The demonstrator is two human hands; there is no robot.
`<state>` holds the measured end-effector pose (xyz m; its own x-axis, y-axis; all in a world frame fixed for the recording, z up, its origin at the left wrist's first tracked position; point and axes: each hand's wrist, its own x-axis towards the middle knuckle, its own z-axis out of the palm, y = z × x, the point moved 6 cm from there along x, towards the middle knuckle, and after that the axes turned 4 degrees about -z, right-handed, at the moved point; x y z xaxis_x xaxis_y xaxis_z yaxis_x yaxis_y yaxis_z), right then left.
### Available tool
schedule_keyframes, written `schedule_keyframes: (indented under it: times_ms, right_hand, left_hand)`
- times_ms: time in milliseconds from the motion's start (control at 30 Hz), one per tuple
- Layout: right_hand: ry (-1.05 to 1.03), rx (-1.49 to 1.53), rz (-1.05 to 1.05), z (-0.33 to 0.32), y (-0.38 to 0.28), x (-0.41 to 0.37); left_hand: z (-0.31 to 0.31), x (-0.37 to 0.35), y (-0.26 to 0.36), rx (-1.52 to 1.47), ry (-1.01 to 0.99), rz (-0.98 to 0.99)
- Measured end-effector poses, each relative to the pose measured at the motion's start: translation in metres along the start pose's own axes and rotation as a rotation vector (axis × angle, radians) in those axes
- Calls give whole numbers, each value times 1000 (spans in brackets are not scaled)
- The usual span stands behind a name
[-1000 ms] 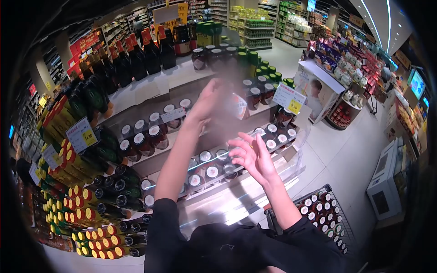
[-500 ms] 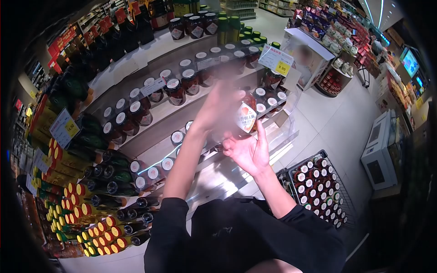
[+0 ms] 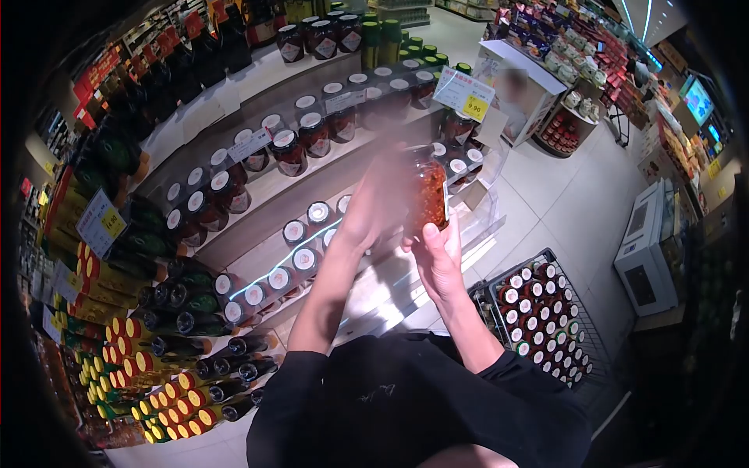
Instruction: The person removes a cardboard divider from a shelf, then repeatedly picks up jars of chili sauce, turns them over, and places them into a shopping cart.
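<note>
1. One glass jar of chunky red sauce (image 3: 431, 195) in the right hand (image 3: 441, 257), between tiered shelves (image 3: 250, 236) on the left and a jar-filled shopping cart (image 3: 509, 269) near right.
2. Clamped on the jar's lower glass: right thumb and partly hidden fingers.
3. Close by its far left: the left hand (image 3: 374, 204), blurred; cannot tell if touching, or fingers apart or together.
4. Probably best to grip low, firmly, without jerks.
5. Long axis near to far, seemingly upright; lid far, label rightward, almost edge-on.
</note>
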<state>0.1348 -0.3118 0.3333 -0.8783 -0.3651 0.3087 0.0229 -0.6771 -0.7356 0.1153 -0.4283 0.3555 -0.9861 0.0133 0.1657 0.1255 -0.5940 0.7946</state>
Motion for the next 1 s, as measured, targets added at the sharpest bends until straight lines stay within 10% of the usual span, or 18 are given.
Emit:
schedule_keyframes:
  times_ms: [467,1000]
  right_hand:
    - [144,-939,-507,-18,0,-29]
    - [200,-1006,-557,-24,-6,-35]
  left_hand:
    - [2,2,-50,-390,-83,-29]
    - [12,4,-57,-432,-125,-96]
